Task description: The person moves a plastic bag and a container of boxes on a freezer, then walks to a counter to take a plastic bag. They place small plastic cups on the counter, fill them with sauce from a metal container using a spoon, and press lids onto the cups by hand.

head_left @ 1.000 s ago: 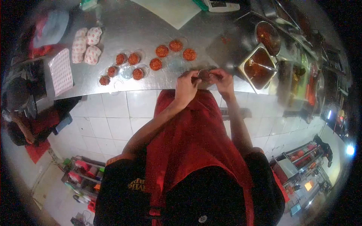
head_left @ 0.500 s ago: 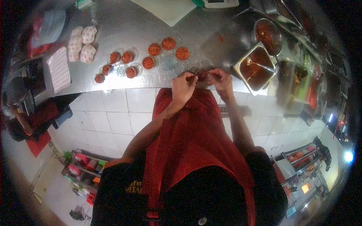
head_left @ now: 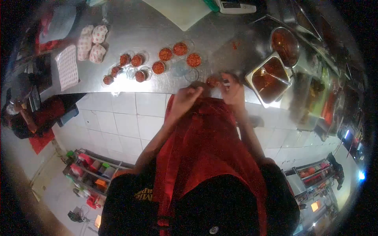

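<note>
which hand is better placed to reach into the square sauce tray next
Right, probably. The right hand sits beside the small cup, on the side nearest the sauce tray. The left hand is across the cup, nearer the filled cups.

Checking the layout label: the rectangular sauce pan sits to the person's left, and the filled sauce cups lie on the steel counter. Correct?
Not quite. The head view shows the rectangular sauce pan on the person's right, beside the right hand; the filled sauce cups do lie on the steel counter.
</note>
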A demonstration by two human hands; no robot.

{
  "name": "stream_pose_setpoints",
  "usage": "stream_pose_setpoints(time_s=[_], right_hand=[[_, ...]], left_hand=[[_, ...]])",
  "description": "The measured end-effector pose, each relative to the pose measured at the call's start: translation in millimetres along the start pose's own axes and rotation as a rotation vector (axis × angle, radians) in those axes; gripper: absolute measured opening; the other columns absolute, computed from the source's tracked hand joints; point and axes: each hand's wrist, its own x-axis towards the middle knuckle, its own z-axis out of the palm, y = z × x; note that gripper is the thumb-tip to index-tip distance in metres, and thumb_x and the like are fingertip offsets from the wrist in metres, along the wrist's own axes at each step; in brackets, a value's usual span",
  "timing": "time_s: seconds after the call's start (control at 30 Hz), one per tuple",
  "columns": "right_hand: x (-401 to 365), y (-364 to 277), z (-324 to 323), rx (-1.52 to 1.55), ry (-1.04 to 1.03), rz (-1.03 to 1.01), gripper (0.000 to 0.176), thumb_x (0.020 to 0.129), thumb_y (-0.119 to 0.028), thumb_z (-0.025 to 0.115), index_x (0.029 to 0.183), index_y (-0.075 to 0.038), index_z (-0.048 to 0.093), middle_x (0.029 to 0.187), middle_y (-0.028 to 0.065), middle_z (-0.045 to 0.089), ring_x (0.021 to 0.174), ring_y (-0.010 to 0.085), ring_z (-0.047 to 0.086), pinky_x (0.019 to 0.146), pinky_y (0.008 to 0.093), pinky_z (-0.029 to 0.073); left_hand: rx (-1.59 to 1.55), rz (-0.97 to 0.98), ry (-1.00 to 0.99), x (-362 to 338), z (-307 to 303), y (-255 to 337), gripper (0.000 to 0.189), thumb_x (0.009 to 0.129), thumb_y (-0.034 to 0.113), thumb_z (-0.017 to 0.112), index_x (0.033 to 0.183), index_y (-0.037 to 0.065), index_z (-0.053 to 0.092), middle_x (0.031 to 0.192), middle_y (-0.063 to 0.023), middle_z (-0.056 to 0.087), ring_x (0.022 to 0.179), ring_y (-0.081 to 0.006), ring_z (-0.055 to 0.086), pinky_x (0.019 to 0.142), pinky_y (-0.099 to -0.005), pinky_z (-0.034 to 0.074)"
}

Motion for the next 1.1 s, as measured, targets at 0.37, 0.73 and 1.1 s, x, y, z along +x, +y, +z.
stream_pose_setpoints(time_s=[0.37, 0.73, 1.1], right_hand=[[75, -61, 27, -0.238, -0.208, -0.352, 0.064, 0.081, -0.011, 0.072, 0.139, -0.011, 0.046, 0.134, 0.0205, 0.052, 0.114, 0.0420, 0.057, 0.097, 0.0461, 0.050], [59, -45, 1, -0.219, -0.242, -0.267, 0.063, 0.079, -0.013, 0.077, 0.136, -0.010, 0.049, 0.134, 0.0200, 0.052, 0.113, 0.0392, 0.060, 0.092, 0.0448, 0.052], [40, -108, -145, 0.570, -0.337, -0.082, 0.069, 0.077, -0.001, 0.074, 0.141, -0.005, 0.048, 0.124, 0.0088, 0.064, 0.109, 0.0169, 0.063, 0.092, 0.0303, 0.052]], left_hand=[[-0.078, 0.200, 0.220, -10, -24, -5, 0.016, 0.098, 0.014, 0.058, 0.100, -0.001, 0.064, 0.090, -0.0079, 0.070, 0.082, -0.0143, 0.064, 0.075, -0.0286, 0.051], [-0.348, 0.298, -0.063, -4, -13, 13, 0.017, 0.099, 0.020, 0.056, 0.098, 0.003, 0.057, 0.120, -0.0089, 0.064, 0.106, -0.0147, 0.058, 0.095, -0.0304, 0.044], [-0.709, 0.440, -0.247, -19, -25, 110, 0.030, 0.105, 0.031, 0.045, 0.121, 0.005, 0.048, 0.129, -0.0145, 0.058, 0.106, -0.0210, 0.064, 0.092, -0.0334, 0.048]])
